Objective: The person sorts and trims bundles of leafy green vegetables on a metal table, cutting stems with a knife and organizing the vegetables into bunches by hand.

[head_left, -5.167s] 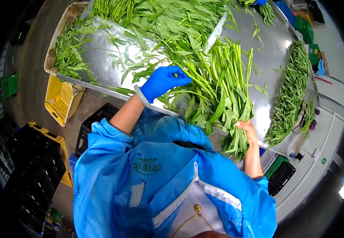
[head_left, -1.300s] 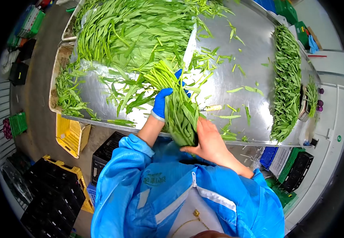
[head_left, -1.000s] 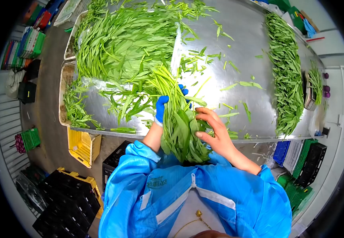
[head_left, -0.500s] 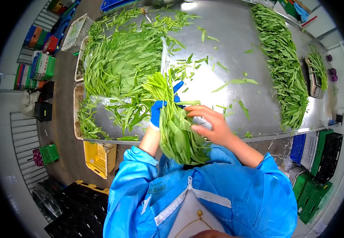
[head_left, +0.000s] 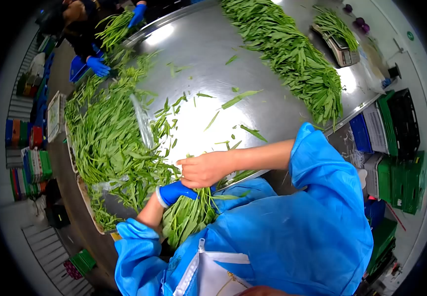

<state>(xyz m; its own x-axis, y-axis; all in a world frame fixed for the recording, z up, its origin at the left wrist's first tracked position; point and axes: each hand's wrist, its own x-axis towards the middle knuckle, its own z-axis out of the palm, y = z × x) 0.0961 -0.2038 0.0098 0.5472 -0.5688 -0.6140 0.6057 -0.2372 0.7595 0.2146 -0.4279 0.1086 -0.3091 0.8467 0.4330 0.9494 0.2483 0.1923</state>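
Observation:
A bunch of long-leaved greens (head_left: 186,222), which looks like water spinach, hangs leaves-down at the table's near edge against my jacket. My left hand (head_left: 176,192), in a blue glove, is closed around its middle. Just above the glove, my bare right hand (head_left: 206,170) is closed over the stem end, with its fingers curled and partly hidden. To the left of both hands spreads a big loose heap of the same greens (head_left: 110,128), with a strip of clear plastic (head_left: 142,121) lying on it.
A long row of laid-out greens (head_left: 287,54) crosses the metal table (head_left: 198,66). Beyond it, more greens lie on a scale (head_left: 339,49). Cut leaves are scattered mid-table. At the far left a co-worker's blue-gloved hands (head_left: 97,66) are near another bunch. Green crates (head_left: 403,182) stand at right.
My view has turned, bringing the co-worker into sight at the upper left. My right hand has gone from open beside the bunch to closed over its stems. The left still grips it.

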